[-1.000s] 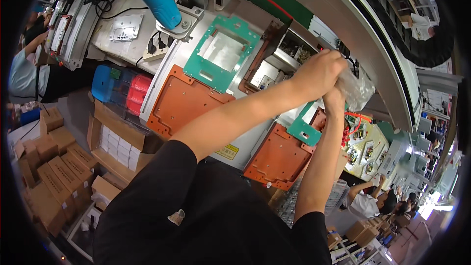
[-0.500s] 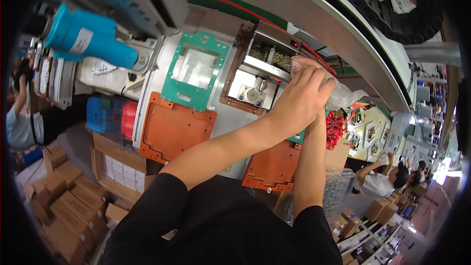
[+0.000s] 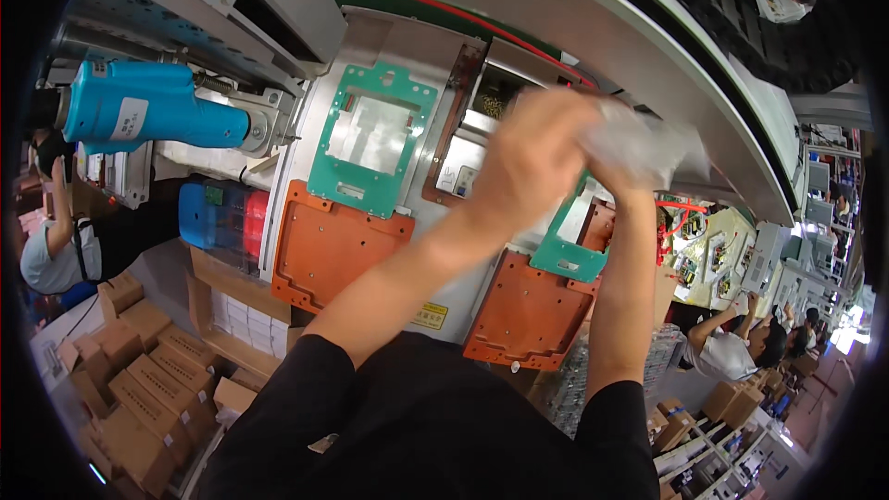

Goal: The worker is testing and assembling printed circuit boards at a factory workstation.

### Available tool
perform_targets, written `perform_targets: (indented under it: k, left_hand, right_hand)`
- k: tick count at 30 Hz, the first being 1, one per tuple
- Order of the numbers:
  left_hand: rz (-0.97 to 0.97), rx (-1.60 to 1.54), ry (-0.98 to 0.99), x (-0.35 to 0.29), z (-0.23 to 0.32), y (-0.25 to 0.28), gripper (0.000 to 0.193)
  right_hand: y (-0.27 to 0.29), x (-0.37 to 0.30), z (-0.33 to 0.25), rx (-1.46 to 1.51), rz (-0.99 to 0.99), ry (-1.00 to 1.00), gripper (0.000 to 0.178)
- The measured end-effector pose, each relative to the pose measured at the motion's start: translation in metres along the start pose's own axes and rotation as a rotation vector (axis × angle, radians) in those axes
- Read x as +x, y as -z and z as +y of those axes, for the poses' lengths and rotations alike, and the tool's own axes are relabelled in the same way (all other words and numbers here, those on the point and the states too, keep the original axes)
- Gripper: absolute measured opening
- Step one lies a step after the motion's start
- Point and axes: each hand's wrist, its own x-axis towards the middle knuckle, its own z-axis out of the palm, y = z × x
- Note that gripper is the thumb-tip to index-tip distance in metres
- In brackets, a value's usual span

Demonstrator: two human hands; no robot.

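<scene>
- Plastic bag [image 3: 648, 142], right of leftmost green fixture plate [image 3: 380, 193]: I judge it light, limp, slippery; pinch a fold.
- Left hand [image 3: 544, 142], right hand [image 3: 618, 173] at bag; fingers blurred, closure can't tell.

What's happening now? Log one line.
left hand: blurred, by plastic bag | right hand: at plastic bag, grip unclear | nearby: green plates, orange trays

Grey metal bed [image 3: 417, 46]: two orange plates [image 3: 343, 245], two green frames [image 3: 324, 176].
</scene>
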Motion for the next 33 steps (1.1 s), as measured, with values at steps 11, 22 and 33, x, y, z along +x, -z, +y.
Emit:
perform_targets:
  k: [11, 22, 33]
  left_hand:
    - [-0.042, -0.361, 0.63, 0.048, -0.082, 0.071, 0.02]
    - [-0.164, -0.097, 0.521, 0.057, -0.077, 0.08, 0.017]
    - [-0.299, -0.079, -0.044, -0.03, 0.001, -0.004, 0.043]
  right_hand:
    - [0.049, 0.081, -0.073, 0.015, -0.182, -0.402, 0.033]
    - [0.023, 0.061, -0.057, 0.439, 0.209, -0.528, 0.03]
    - [-0.007, -0.03, -0.128, 1.723, 0.904, -0.754, 0.049]
